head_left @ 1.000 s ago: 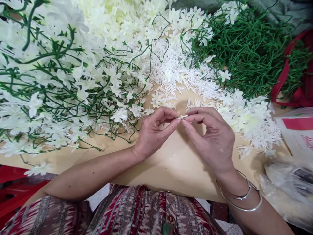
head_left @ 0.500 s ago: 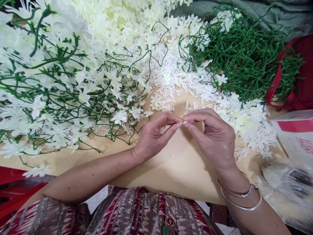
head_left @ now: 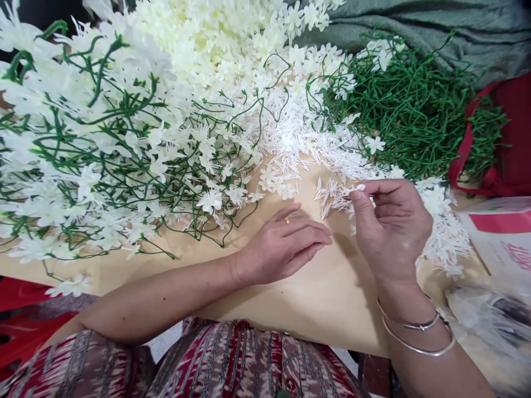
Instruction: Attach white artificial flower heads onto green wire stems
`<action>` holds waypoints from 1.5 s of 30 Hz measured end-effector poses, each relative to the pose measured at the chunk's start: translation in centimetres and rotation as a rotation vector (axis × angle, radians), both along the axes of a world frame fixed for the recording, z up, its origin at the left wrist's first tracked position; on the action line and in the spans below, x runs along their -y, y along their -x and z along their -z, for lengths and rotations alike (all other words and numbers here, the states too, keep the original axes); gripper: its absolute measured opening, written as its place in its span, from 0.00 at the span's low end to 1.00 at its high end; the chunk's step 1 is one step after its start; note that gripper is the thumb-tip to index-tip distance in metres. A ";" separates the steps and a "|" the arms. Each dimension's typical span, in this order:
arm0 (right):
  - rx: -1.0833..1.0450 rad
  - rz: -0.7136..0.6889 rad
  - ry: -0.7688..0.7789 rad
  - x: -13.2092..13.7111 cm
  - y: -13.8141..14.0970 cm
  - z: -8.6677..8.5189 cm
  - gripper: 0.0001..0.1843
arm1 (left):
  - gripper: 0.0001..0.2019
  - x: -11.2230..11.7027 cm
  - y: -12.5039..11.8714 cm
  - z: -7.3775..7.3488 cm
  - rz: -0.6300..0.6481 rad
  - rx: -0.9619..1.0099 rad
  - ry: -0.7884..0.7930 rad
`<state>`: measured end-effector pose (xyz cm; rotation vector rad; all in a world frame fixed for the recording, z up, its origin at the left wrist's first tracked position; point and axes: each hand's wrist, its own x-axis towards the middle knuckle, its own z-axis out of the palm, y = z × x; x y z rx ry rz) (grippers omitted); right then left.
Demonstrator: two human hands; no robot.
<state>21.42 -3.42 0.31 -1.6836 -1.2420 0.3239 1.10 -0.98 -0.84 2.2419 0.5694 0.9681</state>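
Note:
My right hand (head_left: 390, 226) pinches a small white flower piece (head_left: 357, 189) between thumb and forefinger, too small to make out fully. Just beyond it lies a little heap of white artificial stamens (head_left: 329, 193). My left hand (head_left: 286, 240) rests low over the tabletop, back upward, with its fingers stretched out and nothing visible in them. A few white artificial flowers (head_left: 276, 182) sit on the table past the left fingertips. More loose white flowers (head_left: 440, 204) and stamens are heaped behind the right hand.
Assembled white flowers on green stems (head_left: 124, 149) cover the left of the wooden table (head_left: 307, 315). A pile of green plastic stems (head_left: 415, 105) is at back right, beside a red bag (head_left: 518, 132). Along the right edge are a white-and-red box (head_left: 501, 232) and a clear plastic bag (head_left: 489, 315).
My hands have parted. The right moved right with the small white piece between its fingertips; the left let go, turned palm down and its fingers straightened.

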 end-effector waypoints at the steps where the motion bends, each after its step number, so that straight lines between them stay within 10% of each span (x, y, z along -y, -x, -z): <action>1: 0.001 0.006 -0.003 0.0 0.0 -0.1 0.08 | 0.08 0.1 0.0 0.0 0.006 0.000 -0.008; 9: -0.080 -0.050 -0.027 0.1 0.2 0.3 0.06 | 0.09 -1.1 0.6 -0.7 -0.274 0.159 -0.002; 13: -0.201 -0.468 0.087 0.6 1.1 0.4 0.03 | 0.09 -1.4 1.3 -0.8 -0.477 0.234 0.049; 17: -0.153 -0.825 0.183 0.6 2.8 0.5 0.04 | 0.10 -1.1 1.6 -0.6 -0.416 0.259 0.054; 24: -0.160 -0.549 0.045 -0.8 1.9 2.1 0.02 | 0.09 -1.2 1.1 -0.7 -0.189 -0.015 0.149; 31: -0.295 -0.334 0.065 -1.7 0.0 3.2 0.08 | 0.16 -3.0 0.8 0.1 -0.264 -0.271 0.051; 39: -0.394 -0.280 0.015 -1.7 0.4 3.2 0.09 | 0.12 -3.3 -3.0 -2.5 -0.213 0.018 0.082; 45: -0.401 -0.248 0.029 -1.8 0.3 3.9 0.13 | 0.13 -10.7 -6.7 -3.2 -0.603 0.104 0.117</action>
